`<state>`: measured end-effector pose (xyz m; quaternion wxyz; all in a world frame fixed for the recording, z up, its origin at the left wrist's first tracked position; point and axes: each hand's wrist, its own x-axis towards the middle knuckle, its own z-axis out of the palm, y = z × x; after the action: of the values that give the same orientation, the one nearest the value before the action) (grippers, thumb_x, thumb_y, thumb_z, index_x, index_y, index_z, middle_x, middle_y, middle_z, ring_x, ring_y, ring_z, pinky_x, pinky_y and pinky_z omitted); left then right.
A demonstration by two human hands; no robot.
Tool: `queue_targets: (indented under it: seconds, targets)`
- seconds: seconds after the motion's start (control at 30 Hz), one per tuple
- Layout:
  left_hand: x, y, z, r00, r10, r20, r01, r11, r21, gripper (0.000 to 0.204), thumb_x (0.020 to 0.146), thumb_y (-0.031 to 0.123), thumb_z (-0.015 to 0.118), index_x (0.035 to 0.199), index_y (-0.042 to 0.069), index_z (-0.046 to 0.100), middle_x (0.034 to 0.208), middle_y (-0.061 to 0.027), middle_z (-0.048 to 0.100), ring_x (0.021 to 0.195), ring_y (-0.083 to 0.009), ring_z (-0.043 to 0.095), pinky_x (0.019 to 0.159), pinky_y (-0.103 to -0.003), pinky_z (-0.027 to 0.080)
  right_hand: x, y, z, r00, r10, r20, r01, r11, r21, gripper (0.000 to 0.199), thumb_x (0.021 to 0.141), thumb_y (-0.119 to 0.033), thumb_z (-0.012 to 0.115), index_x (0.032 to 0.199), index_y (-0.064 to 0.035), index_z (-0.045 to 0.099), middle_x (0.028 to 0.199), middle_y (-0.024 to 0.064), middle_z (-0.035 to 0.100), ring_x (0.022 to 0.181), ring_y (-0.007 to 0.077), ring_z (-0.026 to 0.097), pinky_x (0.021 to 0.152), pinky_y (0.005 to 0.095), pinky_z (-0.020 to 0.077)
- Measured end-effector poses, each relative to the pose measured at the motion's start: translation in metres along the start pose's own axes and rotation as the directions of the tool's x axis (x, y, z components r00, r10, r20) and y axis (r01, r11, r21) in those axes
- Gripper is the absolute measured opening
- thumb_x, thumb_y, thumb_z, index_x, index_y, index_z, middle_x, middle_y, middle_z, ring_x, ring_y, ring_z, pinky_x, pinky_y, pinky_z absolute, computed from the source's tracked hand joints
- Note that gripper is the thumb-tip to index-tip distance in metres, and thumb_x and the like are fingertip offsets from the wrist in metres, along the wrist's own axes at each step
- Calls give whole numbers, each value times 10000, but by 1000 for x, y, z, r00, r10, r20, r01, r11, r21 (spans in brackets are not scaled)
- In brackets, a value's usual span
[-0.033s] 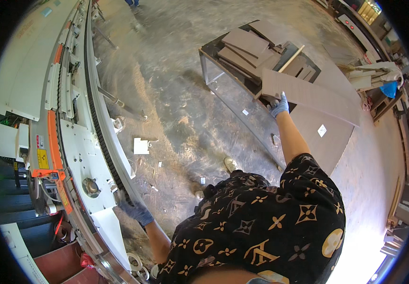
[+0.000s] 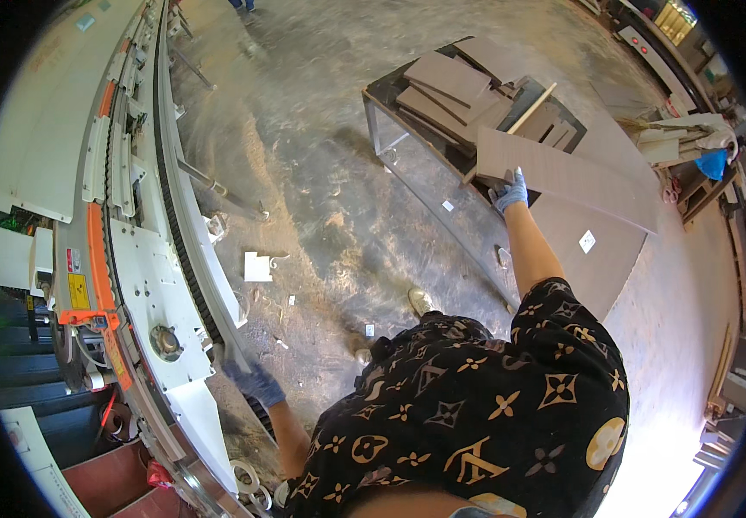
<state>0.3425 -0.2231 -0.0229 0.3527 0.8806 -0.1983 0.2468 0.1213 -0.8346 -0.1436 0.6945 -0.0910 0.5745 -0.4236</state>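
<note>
Right hand (image 2: 509, 191) grasps the near end of a brown panel (image 2: 563, 177) above the metal cart (image 2: 407, 129); support it level, clear of the stacked panels (image 2: 450, 86). Left hand (image 2: 254, 382) rests on the machine rail (image 2: 185, 233), grip unclear.

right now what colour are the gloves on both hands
Blue, on the left hand by the machine and the right hand gripping the grey-brown board; head view.
</note>
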Motion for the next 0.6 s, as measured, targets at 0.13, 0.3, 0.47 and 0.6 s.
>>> queue_targets:
  seconds: [0.13,0.3,0.47,0.6]
  targets:
    - [-22,57,74,954,3,301,99,941,-323,406,875,240,564,1199,1,514,1268,-151,477,1185,-284,443,1033,-386,305,45,-5,-13,992,-31,125,-5,961,275,319,844,-471,559,975,-181,571,978,46,618,875,252,584,697,443,483]
    - [-60,134,169,636,134,760,528,642,-556,487,871,218,530,1300,23,407,1231,-128,451,1180,-246,409,994,-381,334,-102,33,-45,779,213,590,-340,934,111,392,856,-258,593,1165,-52,468,1130,132,584,995,279,591,764,445,543]
    - [-61,245,211,156,13,988,945,291,-153,556,856,298,575,1328,81,377,1267,-70,458,1140,-200,470,913,-312,424,-189,55,-91,578,562,592,-569,797,-201,466,811,-209,643,1203,-47,452,1137,160,573,979,316,600,782,494,530]
    - [-52,235,194,364,41,931,894,265,-361,401,878,218,557,1239,64,474,1174,-59,527,1043,-173,537,834,-303,464,-150,6,-106,793,321,517,-493,837,237,554,744,-314,708,1197,-89,483,1210,163,511,1087,334,515,876,509,468]
